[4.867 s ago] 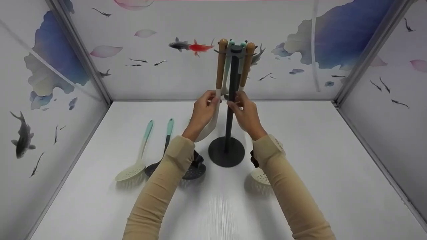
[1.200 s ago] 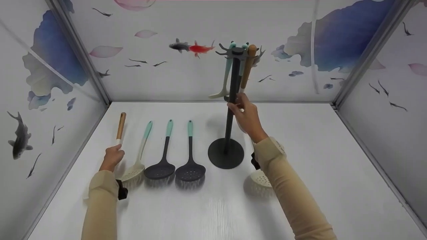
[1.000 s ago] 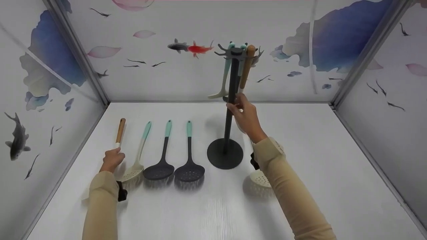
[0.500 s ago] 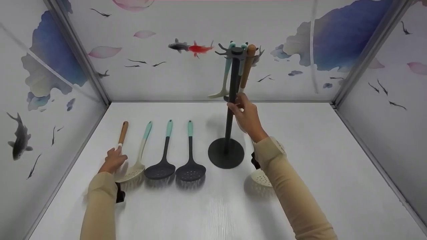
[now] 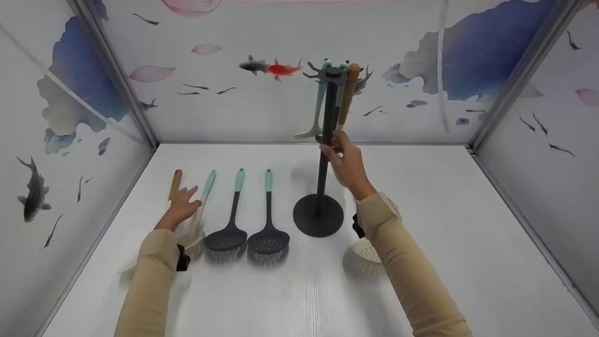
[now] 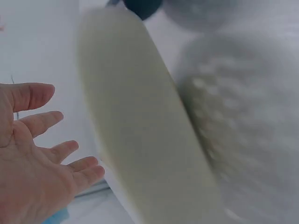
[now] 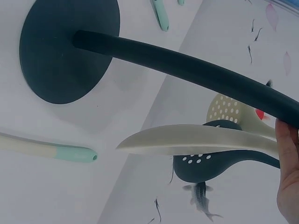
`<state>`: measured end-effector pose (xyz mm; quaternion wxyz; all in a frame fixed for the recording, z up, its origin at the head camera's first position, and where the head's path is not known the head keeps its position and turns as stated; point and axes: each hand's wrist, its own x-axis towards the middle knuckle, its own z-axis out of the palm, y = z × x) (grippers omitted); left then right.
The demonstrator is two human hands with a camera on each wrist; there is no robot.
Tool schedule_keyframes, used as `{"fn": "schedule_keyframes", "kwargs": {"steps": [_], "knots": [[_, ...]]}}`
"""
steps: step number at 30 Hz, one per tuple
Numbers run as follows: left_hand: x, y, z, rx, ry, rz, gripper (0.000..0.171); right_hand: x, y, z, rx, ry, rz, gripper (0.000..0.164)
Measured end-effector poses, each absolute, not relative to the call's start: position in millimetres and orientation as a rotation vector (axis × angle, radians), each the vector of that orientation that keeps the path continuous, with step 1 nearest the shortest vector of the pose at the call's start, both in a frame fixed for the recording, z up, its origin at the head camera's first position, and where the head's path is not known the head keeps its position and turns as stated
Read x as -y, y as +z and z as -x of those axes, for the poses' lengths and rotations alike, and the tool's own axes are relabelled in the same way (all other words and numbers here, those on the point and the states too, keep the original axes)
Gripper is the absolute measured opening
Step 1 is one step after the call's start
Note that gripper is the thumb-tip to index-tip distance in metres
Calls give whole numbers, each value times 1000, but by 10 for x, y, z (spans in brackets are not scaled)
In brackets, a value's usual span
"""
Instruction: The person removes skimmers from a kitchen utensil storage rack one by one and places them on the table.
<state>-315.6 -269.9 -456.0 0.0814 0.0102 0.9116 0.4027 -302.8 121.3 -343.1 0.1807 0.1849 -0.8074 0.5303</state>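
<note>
My left hand (image 5: 182, 206), fingers spread, is above a wooden-handled utensil (image 5: 175, 180) lying at the left; the hand covers part of its shaft. Its pale head mostly hides behind my forearm. In the left wrist view, the palm (image 6: 37, 172) holds nothing, beside a blurred pale utensil surface (image 6: 135, 126). My right hand (image 5: 348, 164) grips the pole of a dark utensil stand (image 5: 329, 107), thumb on the near side. On the stand hang another wooden-handled utensil (image 5: 348, 93), a cream skimmer (image 7: 224, 109) and a dark slotted spoon (image 7: 196, 168), green-handled.
Left of the stand base (image 5: 318, 215) lie a cream skimmer (image 5: 210, 182) with a green handle, a dark ladle (image 5: 226, 239) and a dark skimmer (image 5: 268, 241). Another cream skimmer (image 5: 366, 250) lies partly under my right forearm. Printed walls enclose the white table (image 5: 299, 290).
The left hand has taken a wooden-handled utensil off the stand, laid it at the far left and let go, then moved slightly up and right. The right hand stays on the stand.
</note>
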Motion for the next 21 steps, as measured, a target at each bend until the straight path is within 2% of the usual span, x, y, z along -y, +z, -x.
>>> {"fn": "schedule_keyframes", "kwargs": {"steps": [2,6,11,21], "knots": [[2537,-4454,3194,-2747,1089,-29,58,-1214,-3427,3027,2282,1501,-524,29],[2189,-4234,3252,-2784,1144,-134,56,-1218,-3425,3025,2284,1500,-519,28],[1757,-3970,3235,-2824,1321,-302,54,-1216,-3447,3052,2276,1503,-507,29],[910,-3550,3151,-2707,1817,-695,43,-1286,-3704,3326,2242,1511,-523,29]]}}
